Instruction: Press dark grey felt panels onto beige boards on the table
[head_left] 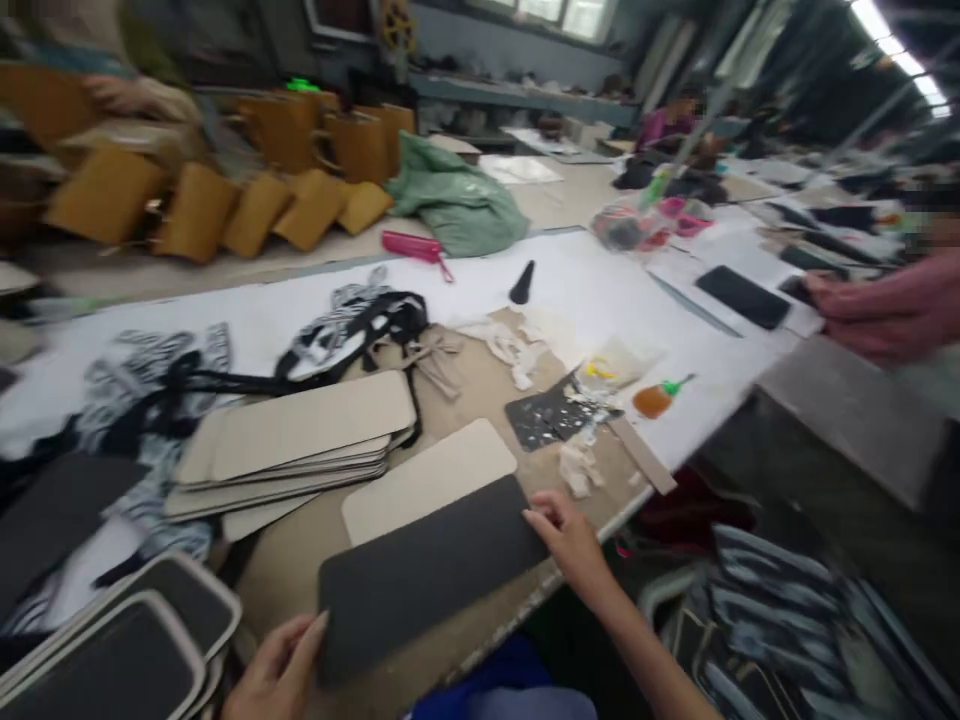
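Panel stack (pixel 311 430) left of the front panel (pixel 431 580), cone (pixel 522 285) behind, bottle (pixel 651 402) right

- One dark panel (pixel 427 575) held!
- One pink pouch (pixel 409 244), just one!
- One black cone (pixel 522 286)!
- One orange bottle (pixel 651 402)!
- Five mustard pieces (pixel 256 215), front row!

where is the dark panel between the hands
The dark panel is low centre in the head view, left hand at its left end, right hand at its right end, a beige panel along its far edge.
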